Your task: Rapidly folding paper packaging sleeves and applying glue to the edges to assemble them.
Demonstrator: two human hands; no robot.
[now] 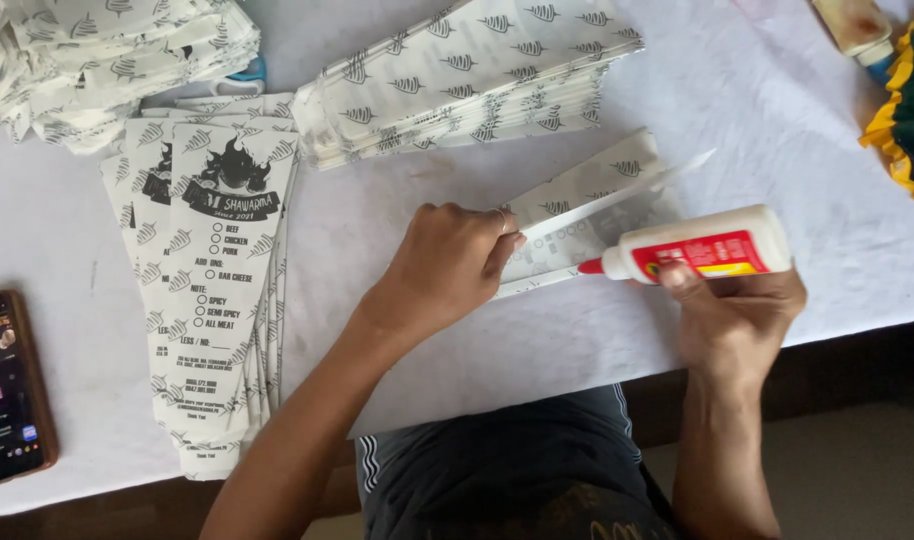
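At the centre of the frame the left hand (447, 265) presses a printed paper sheet (587, 215) flat on the white desk (737, 110), fingers curled shut on its folded edge so the flap stays lifted. The right hand (732, 315) is wrapped tight around a white glue bottle (702, 248), lying sideways with its red tip at the flap. Stacks of printed sheets (212, 280) lie at left; a phone (7, 390) sits at the lower left.

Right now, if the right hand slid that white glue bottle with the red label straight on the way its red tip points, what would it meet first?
Most likely the left hand: the right hand aims the white glue bottle leftward across the printed paper sheet, and the red nozzle points towards the left hand's fingertips. Height above the paper is unclear.
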